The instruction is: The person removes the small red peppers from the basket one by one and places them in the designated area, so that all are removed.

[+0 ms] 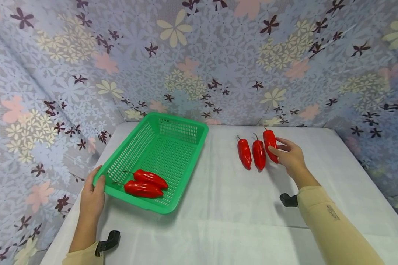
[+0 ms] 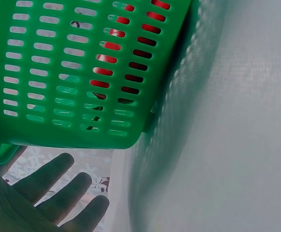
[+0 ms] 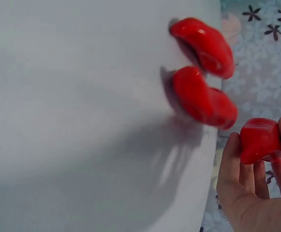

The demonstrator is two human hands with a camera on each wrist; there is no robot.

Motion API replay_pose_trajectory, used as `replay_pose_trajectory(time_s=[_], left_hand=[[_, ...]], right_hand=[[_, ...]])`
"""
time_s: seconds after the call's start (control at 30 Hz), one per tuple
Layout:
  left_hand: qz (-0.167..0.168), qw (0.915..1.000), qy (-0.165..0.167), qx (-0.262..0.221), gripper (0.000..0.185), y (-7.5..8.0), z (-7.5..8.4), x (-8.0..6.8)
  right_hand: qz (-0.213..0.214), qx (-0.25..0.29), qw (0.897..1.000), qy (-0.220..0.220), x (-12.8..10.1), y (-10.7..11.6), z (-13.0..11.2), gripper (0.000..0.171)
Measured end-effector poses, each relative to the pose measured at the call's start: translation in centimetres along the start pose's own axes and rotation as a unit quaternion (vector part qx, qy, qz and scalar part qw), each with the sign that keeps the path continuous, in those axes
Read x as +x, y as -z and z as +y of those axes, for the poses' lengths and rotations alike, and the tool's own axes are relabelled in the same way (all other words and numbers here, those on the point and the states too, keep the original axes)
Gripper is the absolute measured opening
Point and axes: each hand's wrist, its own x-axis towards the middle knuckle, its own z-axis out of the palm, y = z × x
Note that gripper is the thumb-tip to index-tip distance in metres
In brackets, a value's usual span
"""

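A glossy, red, elongated pepper point(image 1: 269, 139) is being held right of centre in the head view, the right hand point(image 1: 291, 156) pinching it; two similar red peppers point(image 1: 259, 155) are lying just left of it on the white-covered table point(image 1: 219, 206); at lower left, the left hand point(image 1: 93, 197) is gripping the rim of a green, rectangular, perforated plastic basket point(image 1: 167, 154) containing two more red peppers point(image 1: 143, 189)

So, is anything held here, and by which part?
The right hand holds a pepper by its sides, around the middle. The left hand touches the basket at its near-left corner; whether it grips, I can't tell.
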Motion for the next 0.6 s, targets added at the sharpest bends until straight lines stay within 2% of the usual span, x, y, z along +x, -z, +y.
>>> replay_pose_trajectory(time_s=[0.3,0.6], left_hand=[[0.018,0.9995,-0.024,-0.002,0.054,-0.1,-0.1,0.2],[0.016,0.9996,-0.021,0.007,0.054,-0.2,-0.1,0.0]], right_hand=[[0.000,-0.002,1.000,-0.030,1.1,0.4,1.9,0.074],[0.002,-0.042,0.999,-0.031,1.5,0.0,3.1,0.071]])
